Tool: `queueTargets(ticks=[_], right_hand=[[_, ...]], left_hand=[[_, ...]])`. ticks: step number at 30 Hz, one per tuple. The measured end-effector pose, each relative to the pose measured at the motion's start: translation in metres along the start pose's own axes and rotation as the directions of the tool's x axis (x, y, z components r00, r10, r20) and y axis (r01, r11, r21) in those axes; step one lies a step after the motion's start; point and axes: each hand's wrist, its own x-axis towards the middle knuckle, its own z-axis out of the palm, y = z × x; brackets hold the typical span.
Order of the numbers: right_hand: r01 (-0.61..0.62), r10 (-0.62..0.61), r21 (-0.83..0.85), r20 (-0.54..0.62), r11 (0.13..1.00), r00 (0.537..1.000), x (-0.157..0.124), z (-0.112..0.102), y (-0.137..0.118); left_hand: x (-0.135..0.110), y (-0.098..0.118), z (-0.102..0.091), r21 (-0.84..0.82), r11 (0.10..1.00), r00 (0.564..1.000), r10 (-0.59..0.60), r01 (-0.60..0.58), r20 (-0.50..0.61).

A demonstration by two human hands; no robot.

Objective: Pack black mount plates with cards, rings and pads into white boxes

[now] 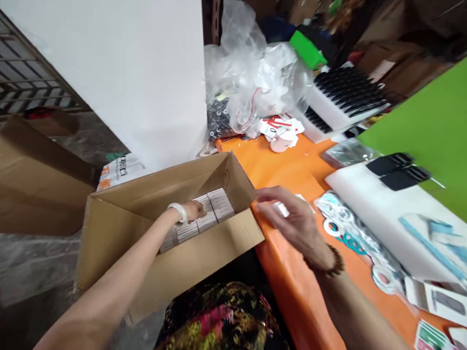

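My left hand (195, 211), with a white bracelet at the wrist, reaches down into an open cardboard carton (209, 253). Its fingers are curled against the tops of small white boxes (221, 201) packed in rows on the carton's floor; whether they grip one is hidden. Beyond the carton's right end, my right hand (292, 218) hovers over the edge of the orange-covered table (288, 282). Thumb and fingers are apart there, with nothing held between them. A small white piece (281, 209) shows behind those fingers, too blurred to name.
Clear plastic bags (255, 82) heap at the back, beside red-and-white tags (279, 127). Rings in a clear bag (350, 228) and a white foam block (383, 209) with black pieces lie right. A white panel (153, 82) rises behind the carton. Another carton (40, 184) stands left.
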Motion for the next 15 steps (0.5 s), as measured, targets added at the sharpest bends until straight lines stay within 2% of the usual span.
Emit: queueTargets(ticks=[1, 2, 3, 5, 7, 9, 10, 12, 15], right_hand=[[-0.107, 0.108, 0.012, -0.142, 0.994, 0.984, -0.007, -0.019, 0.009], [-0.202, 0.213, 0.066, -0.265, 0.977, 0.94, -0.014, -0.035, 0.02], [-0.276, 0.306, 0.132, -0.36, 0.952, 0.881, -0.02, -0.049, 0.032], [-0.377, 0.449, 0.247, -0.432, 0.893, 0.782, -0.031, -0.069, 0.061], [-0.506, 0.604, 0.333, -0.379, 0.796, 0.701, -0.04, -0.078, 0.089], [-0.618, 0.723, 0.386, -0.244, 0.684, 0.647, -0.046, -0.079, 0.11], [-0.651, 0.75, 0.396, -0.177, 0.647, 0.637, -0.048, -0.079, 0.117], [-0.689, 0.761, 0.394, -0.047, 0.609, 0.647, -0.049, -0.076, 0.125], [-0.687, 0.713, 0.382, 0.094, 0.618, 0.695, -0.05, -0.073, 0.126]], left_hand=[[-0.01, 0.009, 0.002, -0.035, 0.998, 0.997, 0.049, -0.047, 0.067], [-0.021, 0.02, 0.008, -0.136, 0.982, 0.978, 0.149, -0.13, 0.146], [-0.031, 0.031, 0.017, -0.289, 0.935, 0.948, 0.265, -0.207, 0.177], [-0.045, 0.056, 0.043, -0.504, 0.81, 0.905, 0.409, -0.3, 0.119], [-0.047, 0.082, 0.073, -0.542, 0.753, 0.901, 0.434, -0.373, -0.017], [-0.037, 0.107, 0.098, -0.484, 0.773, 0.91, 0.384, -0.41, -0.156], [-0.029, 0.119, 0.107, -0.454, 0.798, 0.918, 0.344, -0.396, -0.195], [-0.012, 0.139, 0.119, -0.385, 0.862, 0.937, 0.248, -0.33, -0.247], [0.008, 0.16, 0.128, -0.278, 0.93, 0.95, 0.168, -0.241, -0.262]])
